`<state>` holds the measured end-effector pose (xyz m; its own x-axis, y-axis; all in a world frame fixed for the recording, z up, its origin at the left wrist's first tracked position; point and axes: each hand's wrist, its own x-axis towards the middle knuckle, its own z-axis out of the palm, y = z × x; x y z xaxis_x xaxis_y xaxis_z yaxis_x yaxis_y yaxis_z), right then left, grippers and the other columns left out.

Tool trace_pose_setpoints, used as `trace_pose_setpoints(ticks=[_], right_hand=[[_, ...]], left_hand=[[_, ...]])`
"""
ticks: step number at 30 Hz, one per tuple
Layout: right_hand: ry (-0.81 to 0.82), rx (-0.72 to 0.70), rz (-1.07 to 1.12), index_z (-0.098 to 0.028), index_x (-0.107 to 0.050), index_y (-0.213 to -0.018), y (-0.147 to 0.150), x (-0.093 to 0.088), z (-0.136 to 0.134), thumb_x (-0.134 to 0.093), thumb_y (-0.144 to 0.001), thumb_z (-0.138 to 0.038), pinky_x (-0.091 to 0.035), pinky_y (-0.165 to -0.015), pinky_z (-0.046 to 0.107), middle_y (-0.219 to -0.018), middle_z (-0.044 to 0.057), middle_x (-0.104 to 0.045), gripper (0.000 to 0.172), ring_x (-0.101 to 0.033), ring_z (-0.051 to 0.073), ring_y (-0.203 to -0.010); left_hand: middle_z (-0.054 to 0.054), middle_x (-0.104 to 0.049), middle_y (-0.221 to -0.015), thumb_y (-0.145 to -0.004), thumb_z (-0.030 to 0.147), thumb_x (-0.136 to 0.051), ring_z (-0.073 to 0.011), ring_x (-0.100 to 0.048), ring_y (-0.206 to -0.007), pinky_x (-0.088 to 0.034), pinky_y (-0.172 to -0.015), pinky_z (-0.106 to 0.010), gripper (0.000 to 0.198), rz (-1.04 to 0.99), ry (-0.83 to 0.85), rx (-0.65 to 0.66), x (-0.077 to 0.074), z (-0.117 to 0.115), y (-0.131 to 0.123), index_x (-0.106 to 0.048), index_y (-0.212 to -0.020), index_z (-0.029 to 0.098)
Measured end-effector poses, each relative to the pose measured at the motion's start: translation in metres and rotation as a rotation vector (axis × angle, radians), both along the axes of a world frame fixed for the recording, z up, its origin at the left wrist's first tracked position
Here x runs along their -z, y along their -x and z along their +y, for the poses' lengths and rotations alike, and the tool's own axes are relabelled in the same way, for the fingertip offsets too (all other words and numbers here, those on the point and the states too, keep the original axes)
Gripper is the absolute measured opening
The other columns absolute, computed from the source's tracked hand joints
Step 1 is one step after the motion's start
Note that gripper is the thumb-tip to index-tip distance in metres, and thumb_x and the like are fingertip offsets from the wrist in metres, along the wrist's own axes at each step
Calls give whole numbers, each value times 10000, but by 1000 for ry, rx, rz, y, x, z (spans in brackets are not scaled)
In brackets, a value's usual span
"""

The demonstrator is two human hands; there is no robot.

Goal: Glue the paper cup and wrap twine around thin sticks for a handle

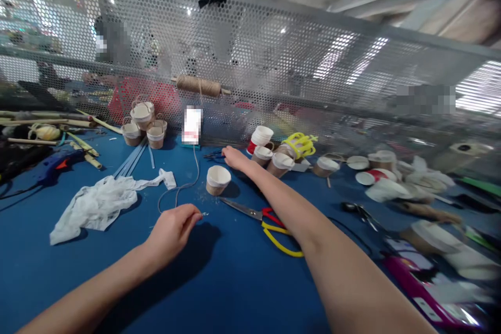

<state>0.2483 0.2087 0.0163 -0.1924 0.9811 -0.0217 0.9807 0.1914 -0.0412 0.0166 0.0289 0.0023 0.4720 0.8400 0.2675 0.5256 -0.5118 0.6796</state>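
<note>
My left hand (174, 227) is closed in a pinch above the blue table, with a tiny clear, shiny bit (204, 214) at its fingertips. Its exact kind is too small to make out. My right hand (235, 158) reaches far forward, its fingers curled at one end of a small dark tool (213, 155) lying on the table, perhaps pliers. Between the hands stands a small paper cup (218, 180), wrapped in brown on its lower part. Large scissors (250, 213) with red and yellow handles lie partly under my right forearm.
Several small handled cups (143, 113) are grouped at the back left. A phone (191, 125) stands by the mesh panel (250, 52), its cable on the table. White cloth (97, 203) and a blue glue gun (58, 164) lie left. Cups (282, 163) and a purple box (415, 287) are right.
</note>
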Motion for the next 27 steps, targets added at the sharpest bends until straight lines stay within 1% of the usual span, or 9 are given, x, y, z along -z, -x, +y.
trace_pose_setpoints(ticks=[4,8,11,13,16,18,20,24,27], right_hand=[[-203,56,126,-154,-520,-1114,-5,-37,-2,-502,-858,-283,-475,-801,400,-1134,82,-540,287,-558,194,-962],[-379,92,310,-90,-545,-988,-7,-86,-27,-477,-822,-96,-435,-842,351,-1033,132,-577,179,-534,206,-1002],[-401,68,473,-126,-500,-981,-2,-111,-72,-437,-831,-138,-470,-639,273,-773,39,-595,164,-586,137,-694],[-352,47,601,-149,-481,-913,6,-117,-111,-431,-838,-191,-419,-497,217,-608,-26,-525,99,-508,86,-501],[14,-22,1228,-173,-449,-750,21,-108,-171,-528,-786,-240,-294,-401,184,-523,-65,-414,110,-378,52,-431],[192,-7,1445,-175,-443,-720,30,-95,-203,-603,-734,-260,-228,-374,174,-501,-76,-392,182,-326,40,-419],[322,22,1578,-171,-468,-749,37,-81,-225,-639,-711,-273,-186,-364,170,-492,-81,-388,203,-300,36,-412],[411,90,1745,-171,-476,-739,45,-53,-240,-673,-690,-230,-193,-370,157,-490,-91,-388,212,-302,23,-401],[391,153,1892,-172,-474,-695,52,-30,-236,-701,-650,-228,-372,-492,186,-608,-43,-523,238,-491,57,-531]], left_hand=[[-37,-656,-746,-862,278,-409,-129,-580,-621,-420,-585,-216,230,-19,-93,-62,-1,1,2,-606,-819,167],[-30,-637,-671,-829,285,-468,-104,-513,-505,-380,-497,-201,203,-22,-185,-105,-6,2,5,-614,-800,147],[-22,-617,-611,-822,284,-471,-103,-502,-503,-369,-496,-198,212,-54,-220,-135,-15,0,10,-616,-757,144],[-17,-597,-580,-827,294,-457,-100,-485,-492,-358,-492,-198,235,-75,-208,-159,-24,-2,12,-616,-748,141],[9,-531,-521,-827,337,-454,-92,-433,-456,-326,-467,-197,263,-101,-169,-181,-37,-7,13,-618,-807,132],[39,-460,-484,-811,373,-478,-90,-393,-436,-302,-457,-199,291,-94,-148,-166,-41,-11,11,-610,-898,128],[52,-412,-474,-801,390,-491,-89,-371,-440,-286,-464,-203,294,-51,-129,-114,-42,-15,7,-609,-864,128],[36,-397,-486,-831,346,-428,-81,-341,-470,-259,-484,-207,352,30,-86,5,-37,-22,-3,-493,-549,145],[47,-361,-470,-830,325,-411,-76,-313,-463,-242,-477,-203,364,29,-52,21,-35,-25,-9,-433,-510,153]])
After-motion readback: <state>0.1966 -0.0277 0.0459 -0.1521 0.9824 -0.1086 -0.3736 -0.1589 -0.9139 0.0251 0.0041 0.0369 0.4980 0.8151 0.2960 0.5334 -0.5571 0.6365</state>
